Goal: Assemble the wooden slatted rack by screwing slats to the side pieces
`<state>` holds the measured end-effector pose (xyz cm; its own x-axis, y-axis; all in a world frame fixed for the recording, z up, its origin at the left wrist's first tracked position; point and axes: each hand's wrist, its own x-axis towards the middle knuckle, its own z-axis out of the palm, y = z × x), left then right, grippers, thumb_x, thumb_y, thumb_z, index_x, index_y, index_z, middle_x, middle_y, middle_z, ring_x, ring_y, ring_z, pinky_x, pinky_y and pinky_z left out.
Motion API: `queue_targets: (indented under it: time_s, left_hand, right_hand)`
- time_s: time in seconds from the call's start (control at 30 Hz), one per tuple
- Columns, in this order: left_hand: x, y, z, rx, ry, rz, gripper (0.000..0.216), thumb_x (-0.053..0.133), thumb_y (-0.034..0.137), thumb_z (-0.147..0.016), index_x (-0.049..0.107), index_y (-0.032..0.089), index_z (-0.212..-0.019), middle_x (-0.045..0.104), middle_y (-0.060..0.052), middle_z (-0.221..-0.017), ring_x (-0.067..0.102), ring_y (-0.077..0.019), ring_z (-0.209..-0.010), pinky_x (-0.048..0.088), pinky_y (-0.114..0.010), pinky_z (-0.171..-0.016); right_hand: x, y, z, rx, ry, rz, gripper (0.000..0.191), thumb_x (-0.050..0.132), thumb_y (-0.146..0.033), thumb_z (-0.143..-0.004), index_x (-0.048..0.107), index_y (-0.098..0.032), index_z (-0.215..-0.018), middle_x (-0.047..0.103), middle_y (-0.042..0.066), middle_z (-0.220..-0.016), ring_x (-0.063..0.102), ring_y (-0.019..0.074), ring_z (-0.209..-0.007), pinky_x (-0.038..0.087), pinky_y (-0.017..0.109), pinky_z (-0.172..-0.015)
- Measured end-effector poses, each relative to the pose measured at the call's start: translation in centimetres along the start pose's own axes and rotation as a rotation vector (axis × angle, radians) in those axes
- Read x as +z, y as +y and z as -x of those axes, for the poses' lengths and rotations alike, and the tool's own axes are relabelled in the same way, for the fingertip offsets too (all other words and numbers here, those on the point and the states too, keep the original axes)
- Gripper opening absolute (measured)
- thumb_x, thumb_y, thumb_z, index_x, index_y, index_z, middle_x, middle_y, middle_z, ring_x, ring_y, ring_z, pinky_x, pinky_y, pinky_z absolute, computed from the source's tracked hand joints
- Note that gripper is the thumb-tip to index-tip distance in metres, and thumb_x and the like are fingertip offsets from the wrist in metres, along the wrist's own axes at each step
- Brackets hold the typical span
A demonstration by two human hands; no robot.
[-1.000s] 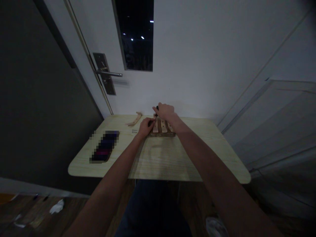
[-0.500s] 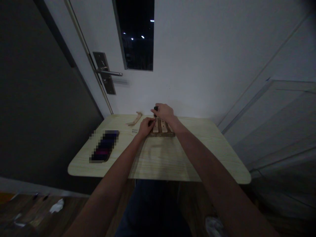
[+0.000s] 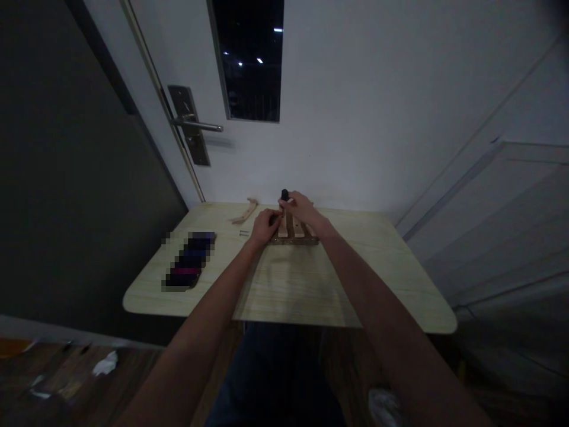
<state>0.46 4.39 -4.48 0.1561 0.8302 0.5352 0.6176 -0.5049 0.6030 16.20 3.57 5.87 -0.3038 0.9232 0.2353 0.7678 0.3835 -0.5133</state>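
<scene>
Head view: right hand [image 3: 301,209] grips the black driver [image 3: 285,194], near upright over the leftmost strip [image 3: 283,229] on the brown board [image 3: 296,241]. Left hand [image 3: 265,226] is at the board's left side, fingers narrow by that strip; can't tell if it's pinching anything. Board's on the surface [image 3: 293,284]. Screws [image 3: 244,232] and loose strip [image 3: 246,212] lie left.

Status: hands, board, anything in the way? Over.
Right hand gripping black-handled tool. Left hand at left end of brown board. Pale strips on top. Curved piece lies apart, left, not blocking.
</scene>
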Motion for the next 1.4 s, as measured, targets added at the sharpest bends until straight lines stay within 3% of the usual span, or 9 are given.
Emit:
queue_targets:
  time_s: [0.17, 0.3, 0.43, 0.6, 0.7, 0.87, 1.03, 1.2, 1.4]
  left_hand:
    - [0.0, 0.2, 0.1, -0.008, 0.004, -0.008, 0.017, 0.060, 0.025, -0.089, 0.069, 0.018, -0.102, 0.070, -0.008, -0.102, 0.063, -0.0240, -0.096, 0.050, -0.039, -0.090]
    - [0.0, 0.3, 0.1, -0.009, -0.003, -0.011, 0.016, 0.061, 0.024, -0.088, 0.069, 0.018, -0.101, 0.070, -0.008, -0.103, 0.062, -0.0242, -0.097, 0.049, -0.039, -0.092]
    - [-0.1, 0.3, 0.1, 0.011, -0.019, -0.020, 0.019, 0.058, 0.027, -0.091, 0.068, 0.017, -0.103, 0.069, -0.009, -0.104, 0.062, -0.0245, -0.098, 0.048, -0.039, -0.093]
    - [-0.6, 0.3, -0.3, 0.045, -0.078, 0.007, 0.020, 0.055, 0.029, -0.091, 0.066, 0.019, -0.104, 0.069, -0.008, -0.106, 0.061, -0.0235, -0.102, 0.048, -0.038, -0.093]
    - [-1.1, 0.3, -1.0, 0.043, -0.133, 0.001, 0.019, 0.056, 0.029, -0.088, 0.066, 0.017, -0.099, 0.069, -0.008, -0.099, 0.061, -0.0241, -0.095, 0.048, -0.039, -0.089]
    - [-1.5, 0.0, -1.6, 0.062, -0.158, 0.022, 0.017, 0.058, 0.031, -0.083, 0.065, 0.017, -0.091, 0.069, -0.007, -0.092, 0.060, -0.0241, -0.090, 0.047, -0.038, -0.085]
    - [-1.6, -0.2, -1.3, 0.083, -0.167, 0.064, 0.021, 0.057, 0.035, -0.086, 0.065, 0.018, -0.096, 0.069, -0.006, -0.097, 0.060, -0.0241, -0.094, 0.046, -0.039, -0.089]
    - [-1.9, -0.4, -1.0, 0.055, -0.172, 0.155, 0.023, 0.058, 0.034, -0.085, 0.067, 0.018, -0.099, 0.069, -0.007, -0.101, 0.061, -0.0255, -0.099, 0.046, -0.042, -0.094]
    - [-1.8, -1.0, -0.7, 0.036, -0.150, 0.330, 0.026, 0.064, 0.034, -0.081, 0.069, 0.018, -0.102, 0.070, -0.008, -0.106, 0.062, -0.0268, -0.106, 0.043, -0.044, -0.102]
  right_hand:
    - [0.3, 1.2, 1.1, -0.087, 0.038, -0.372, 0.037, 0.049, -0.024, -0.094, 0.050, -0.016, -0.130, 0.068, 0.013, -0.118, 0.066, 0.0171, -0.104, 0.049, 0.029, -0.091]
    - [-0.1, 1.5, 1.6, -0.126, 0.024, -0.506, 0.043, 0.051, -0.028, -0.094, 0.042, -0.019, -0.135, 0.067, 0.013, -0.117, 0.066, 0.0179, -0.105, 0.050, 0.029, -0.090]
    - [-0.5, 1.8, 1.4, -0.139, -0.021, -0.478, 0.033, 0.050, -0.033, -0.095, 0.046, -0.022, -0.125, 0.066, 0.009, -0.114, 0.065, 0.0162, -0.102, 0.051, 0.026, -0.085]
    - [0.0, 3.2, 0.5, -0.188, -0.014, -0.650, 0.034, 0.050, -0.052, -0.094, 0.052, -0.021, -0.108, 0.066, 0.007, -0.098, 0.064, 0.0145, -0.087, 0.053, 0.028, -0.078]
    - [0.0, 3.6, 0.1, -0.232, -0.002, -0.633, 0.032, 0.052, -0.051, -0.093, 0.054, -0.021, -0.105, 0.066, 0.005, -0.093, 0.063, 0.0140, -0.081, 0.053, 0.029, -0.076]
    - [-0.3, 3.4, -0.1, -0.314, 0.061, -0.518, 0.029, 0.050, -0.042, -0.095, 0.053, -0.024, -0.118, 0.065, 0.001, -0.083, 0.063, 0.0146, -0.077, 0.051, 0.030, -0.074]
    - [0.0, 3.5, -0.1, -0.313, -0.002, -0.593, 0.029, 0.051, -0.040, -0.094, 0.057, -0.024, -0.117, 0.065, 0.003, -0.092, 0.063, 0.0144, -0.082, 0.052, 0.029, -0.076]
    - [-0.1, 3.1, -0.3, -0.321, -0.014, -0.668, 0.032, 0.049, -0.037, -0.096, 0.056, -0.023, -0.124, 0.066, 0.007, -0.109, 0.065, 0.0163, -0.099, 0.052, 0.033, -0.090]
    - [-0.5, 2.9, -0.6, -0.314, -0.003, -0.634, 0.030, 0.049, -0.031, -0.094, 0.061, -0.022, -0.120, 0.067, 0.008, -0.114, 0.066, 0.0184, -0.105, 0.052, 0.036, -0.096]
